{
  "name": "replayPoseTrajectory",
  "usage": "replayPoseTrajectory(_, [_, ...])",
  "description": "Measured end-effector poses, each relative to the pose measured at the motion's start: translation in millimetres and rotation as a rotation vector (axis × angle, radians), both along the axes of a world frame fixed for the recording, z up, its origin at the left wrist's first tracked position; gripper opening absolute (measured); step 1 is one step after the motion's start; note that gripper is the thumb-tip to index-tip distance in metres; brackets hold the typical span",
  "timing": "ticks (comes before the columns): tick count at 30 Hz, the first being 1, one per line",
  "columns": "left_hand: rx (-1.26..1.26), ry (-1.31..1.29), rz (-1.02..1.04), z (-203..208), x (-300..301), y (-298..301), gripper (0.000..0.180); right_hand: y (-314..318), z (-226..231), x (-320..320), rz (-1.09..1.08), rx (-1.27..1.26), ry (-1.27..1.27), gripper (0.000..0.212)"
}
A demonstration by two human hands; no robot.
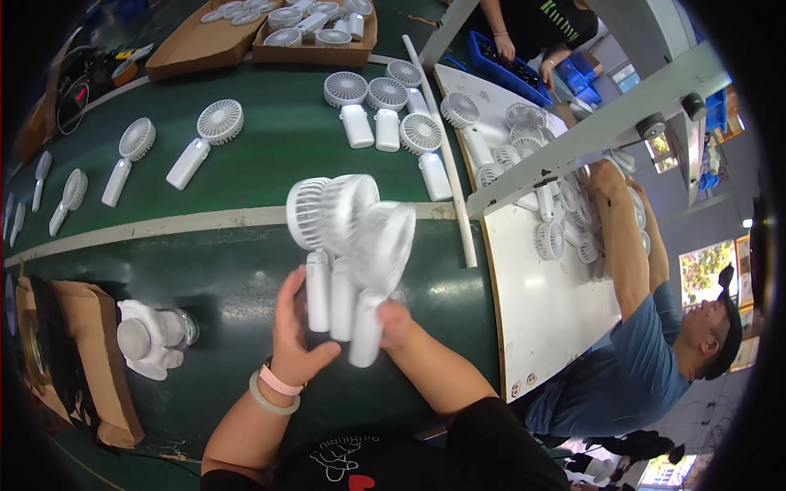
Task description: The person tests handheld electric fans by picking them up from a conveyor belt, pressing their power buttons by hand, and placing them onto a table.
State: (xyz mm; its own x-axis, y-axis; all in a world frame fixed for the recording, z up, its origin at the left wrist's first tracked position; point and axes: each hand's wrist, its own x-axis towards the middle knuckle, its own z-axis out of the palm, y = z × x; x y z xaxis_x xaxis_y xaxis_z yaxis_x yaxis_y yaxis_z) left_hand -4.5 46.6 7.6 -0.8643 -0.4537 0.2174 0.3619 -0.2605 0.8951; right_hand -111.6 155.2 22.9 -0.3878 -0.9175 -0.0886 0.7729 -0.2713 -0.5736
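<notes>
Handheld fans (341,299), three bunched at the centre of the frame, heads up and handles down.
Their long axes run nearly upright; the rightmost leans, its head toward upper right and its handle toward lower left. All are white, with round ribbed grilles and smooth, rounded plastic-looking handles, the right one blurred. At lower centre, the left hand (299,331) curves beside the left handles, thumb spread below; how firmly it grips, I cannot tell. The right hand (395,323) is closed on the rightmost handle. Beneath spreads a glossy green tabletop (233,262); upper left sits a brown cardboard box (315,54).
</notes>
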Motion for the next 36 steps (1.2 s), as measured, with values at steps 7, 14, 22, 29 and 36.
replayPoseTrajectory(7, [-0.15,-0.096,0.069,-10.1,2.9,-6.3,0.084,-9.5,-8.8,-3.0,0.056,-0.153,-0.141,0.105])
replayPoseTrajectory(14, [-0.539,-0.133,0.166,-4.2,3.1,-13.4,0.077,-12.0,-5.6,-3.1,0.12,-0.233,-0.197,0.095])
replayPoseTrajectory(22, [-0.529,-0.059,0.144,-2.5,4.6,-9.8,0.043,-10.5,-5.6,-0.6,0.063,-0.204,-0.239,0.101])
replayPoseTrajectory(29, [-0.749,0.049,0.047,0.2,0.8,-3.2,0.018,34.9,6.4,3.5,-0.198,0.111,-0.061,0.077])
replayPoseTrajectory(36, [-0.557,-0.158,-0.175,9.2,3.2,6.3,0.017,174.6,61.1,-20.8,-0.669,0.864,0.629,0.091])
